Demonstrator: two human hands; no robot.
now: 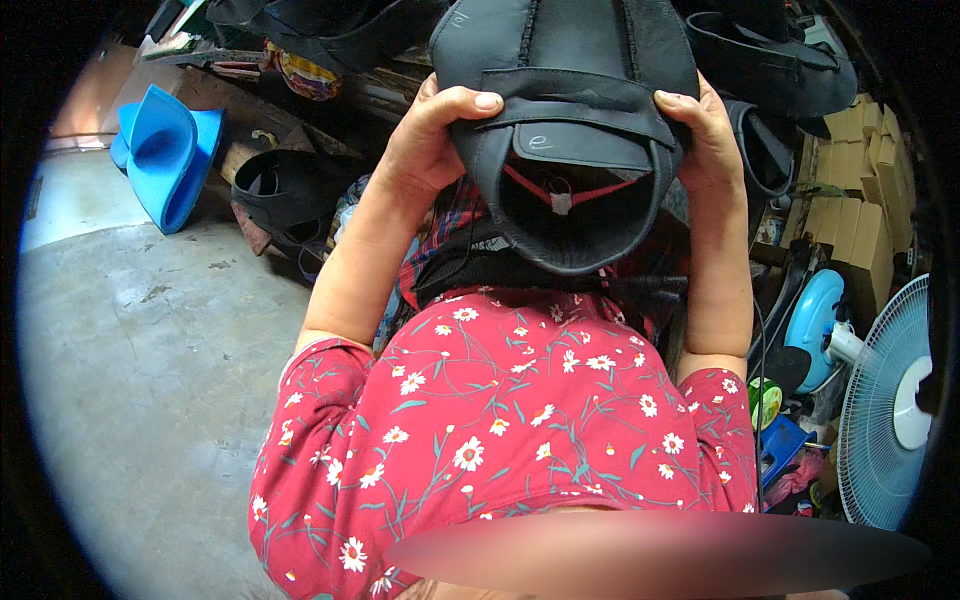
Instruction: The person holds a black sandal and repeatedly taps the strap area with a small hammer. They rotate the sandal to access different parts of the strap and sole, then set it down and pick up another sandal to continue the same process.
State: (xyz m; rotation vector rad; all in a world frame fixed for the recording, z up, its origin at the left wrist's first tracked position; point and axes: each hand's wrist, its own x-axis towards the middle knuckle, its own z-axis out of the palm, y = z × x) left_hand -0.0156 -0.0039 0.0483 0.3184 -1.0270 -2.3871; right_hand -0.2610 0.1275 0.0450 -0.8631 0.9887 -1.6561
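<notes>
Up in front of my chest is a black leather hat [590,100], its rounded opening facing me. My left hand [435,130] grips its left side, with the thumb lying on a stitched black band. On the opposite side, my right hand [708,135] holds the edge, thumb pressed on the front and most fingers hidden behind. A small flap [580,145] with a pale chalk mark sits above the opening. Inside show red trim and a white tag [561,204]. Raised seams run up the leather at the top.
More black hat-like pieces [285,190] lie at the left and top right. A blue foam hat shape [168,155] rests on the grey floor [150,380]. To the right are a standing fan [880,410], cardboard pieces [850,215] and a blue tray [785,445].
</notes>
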